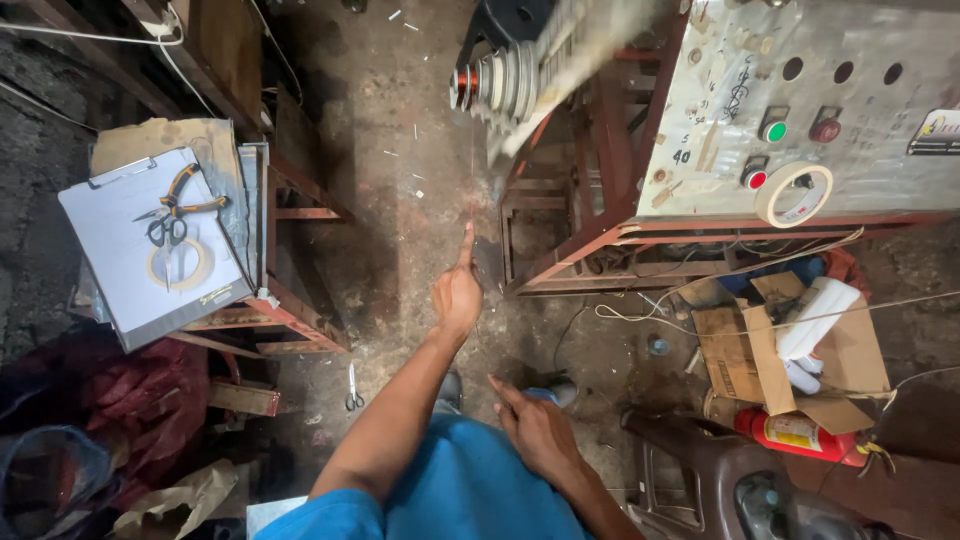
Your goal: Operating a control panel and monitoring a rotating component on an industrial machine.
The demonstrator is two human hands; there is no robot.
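My left hand (457,290) is stretched forward with the index finger pointing up and ahead, the other fingers curled in; it holds nothing. It points toward a spinning stepped pulley (500,85) with a blurred belt on a red metal frame (590,200). My right hand (535,425) rests flat on my blue-clad thigh (470,485), fingers apart, empty. A grey control panel (860,120) with green and red buttons sits on the frame, and a roll of tape (795,193) hangs on it.
At left a clipboard (150,245) on a rusty stand carries pliers, scissors and a tape roll. Small scissors (354,390) lie on the dirty floor. At right stand an open cardboard box (790,350), a red bottle (800,433) and a brown plastic chair (720,480).
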